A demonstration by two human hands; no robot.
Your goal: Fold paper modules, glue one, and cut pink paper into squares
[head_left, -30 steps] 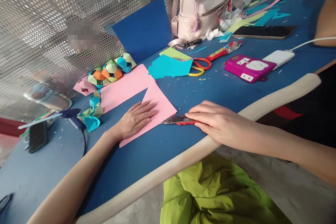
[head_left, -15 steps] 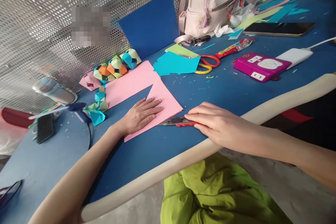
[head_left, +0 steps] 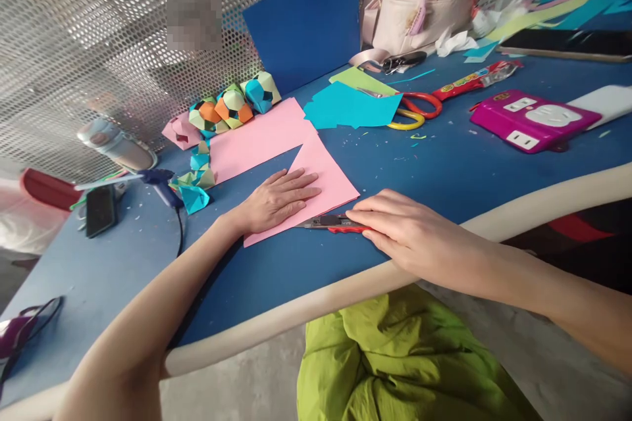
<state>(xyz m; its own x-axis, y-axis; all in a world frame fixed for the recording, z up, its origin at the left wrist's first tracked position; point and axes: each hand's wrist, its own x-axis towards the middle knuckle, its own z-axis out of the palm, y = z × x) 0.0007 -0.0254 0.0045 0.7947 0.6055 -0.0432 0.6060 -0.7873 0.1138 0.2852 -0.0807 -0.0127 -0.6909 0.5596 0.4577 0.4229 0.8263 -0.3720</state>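
Observation:
A folded sheet of pink paper [head_left: 332,179] lies on the blue table, shaped like a triangle with its long edge toward me. My left hand [head_left: 280,198] rests flat on it, fingers stretched out. In my right hand [head_left: 395,223] is a red and grey utility knife [head_left: 340,223]. Its blade points left and sits along the paper's near edge, the tip partly tucked at the fold. Behind the folded piece is another pink sheet [head_left: 257,139], lying flat.
Scissors [head_left: 415,112] lie partly under blue paper [head_left: 353,105]. Folded paper balls [head_left: 234,105] stand at the back, a glue gun [head_left: 160,185] to the left. At right are a purple power strip [head_left: 536,120], a phone [head_left: 573,43] and a backpack [head_left: 424,0].
The camera view has shifted, so the table things appear farther right and a little higher. The knife still lies at the paper's near edge, and my left hand stays on the paper.

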